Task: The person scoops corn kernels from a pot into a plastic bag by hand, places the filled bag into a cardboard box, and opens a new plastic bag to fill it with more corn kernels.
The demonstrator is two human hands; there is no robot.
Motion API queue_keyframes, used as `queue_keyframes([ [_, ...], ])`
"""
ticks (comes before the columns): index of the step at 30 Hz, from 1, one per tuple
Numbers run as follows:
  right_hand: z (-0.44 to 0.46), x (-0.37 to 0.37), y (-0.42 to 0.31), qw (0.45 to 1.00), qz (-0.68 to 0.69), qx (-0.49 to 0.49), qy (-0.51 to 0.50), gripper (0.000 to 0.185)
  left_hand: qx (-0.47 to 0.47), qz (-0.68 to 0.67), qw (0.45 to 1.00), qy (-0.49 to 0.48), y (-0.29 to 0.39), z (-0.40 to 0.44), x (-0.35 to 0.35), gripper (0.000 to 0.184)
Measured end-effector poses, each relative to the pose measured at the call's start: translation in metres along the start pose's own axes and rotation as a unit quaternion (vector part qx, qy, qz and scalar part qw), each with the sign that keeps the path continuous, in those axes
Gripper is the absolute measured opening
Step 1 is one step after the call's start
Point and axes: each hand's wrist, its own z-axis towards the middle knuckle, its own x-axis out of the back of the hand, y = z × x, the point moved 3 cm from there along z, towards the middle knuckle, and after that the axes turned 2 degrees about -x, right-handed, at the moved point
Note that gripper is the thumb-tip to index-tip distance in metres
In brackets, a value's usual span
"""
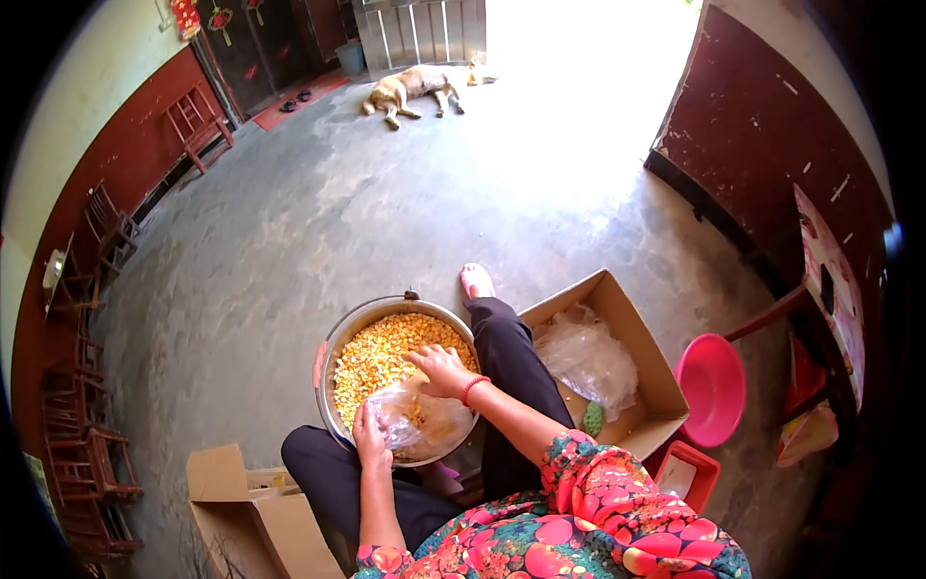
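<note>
A round metal pot (pixel 323 386) between my legs holds a heap of yellow corn kernels (pixel 371 352). My left hand (pixel 370 436) grips the edge of a clear plastic bag (pixel 424 429) at the pot's near side. Some yellow pieces show through the bag. My right hand (pixel 442 372), with a red band at the wrist, reaches over the corn at the bag's mouth. Its fingers are spread, and the palm side is hidden.
A cardboard box (pixel 656 386) with plastic bags (pixel 588 357) stands at right, beside a pink basin (pixel 712 390) and a red basket (pixel 706 473). Another open box (pixel 260 521) is at lower left. A dog (pixel 420 87) lies near the doorway. Wooden chairs (pixel 101 468) line the left wall.
</note>
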Motion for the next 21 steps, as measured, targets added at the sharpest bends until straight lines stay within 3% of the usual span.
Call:
queue_keyframes([
  [2, 0.0, -0.016, 0.009, 0.996, -0.05, -0.032, -0.069, 0.021, -0.017, -0.017, 1.0, 0.019, 0.0, 0.003, -0.001, 0.017],
  [4, 0.004, -0.02, 0.008, 0.993, 0.058, -0.067, -0.081, 0.011, -0.031, -0.026, 0.999, -0.013, 0.007, -0.001, -0.002, 0.017],
  [6, 0.009, -0.022, 0.008, 0.968, 0.251, 0.017, -0.008, 0.011, -0.007, -0.024, 0.999, 0.043, 0.005, 0.0, 0.001, 0.017],
  [7, 0.011, -0.021, 0.006, 0.907, 0.408, -0.028, -0.099, 0.012, -0.003, -0.024, 0.998, 0.055, 0.003, 0.002, 0.002, 0.017],
  [8, 0.013, -0.023, 0.006, 0.861, 0.492, -0.052, -0.12, 0.014, 0.002, -0.024, 0.997, 0.068, 0.001, 0.003, 0.004, 0.017],
  [10, 0.009, 0.011, -0.01, 0.812, 0.53, -0.128, -0.207, 0.014, 0.003, -0.018, 0.998, 0.054, 0.003, 0.002, 0.004, 0.018],
  [12, 0.004, 0.012, -0.008, 0.744, 0.576, -0.11, -0.32, 0.013, -0.016, -0.023, 0.998, 0.055, -0.003, 0.007, 0.007, 0.019],
  [16, -0.01, 0.017, -0.026, 0.716, 0.529, -0.031, -0.456, 0.015, -0.07, -0.048, 0.996, 0.021, -0.004, 0.009, 0.002, 0.025],
  [18, -0.014, 0.011, -0.029, 0.719, 0.519, -0.031, -0.461, 0.015, -0.072, -0.043, 0.996, 0.009, -0.005, 0.009, 0.007, 0.027],
  [20, -0.017, -0.011, -0.019, 0.735, 0.443, -0.046, -0.511, 0.015, -0.081, -0.028, 0.996, 0.02, -0.006, 0.01, 0.008, 0.027],
  [21, -0.016, -0.011, -0.018, 0.787, 0.37, -0.048, -0.492, 0.017, -0.072, -0.025, 0.997, 0.025, -0.009, 0.013, 0.01, 0.027],
])
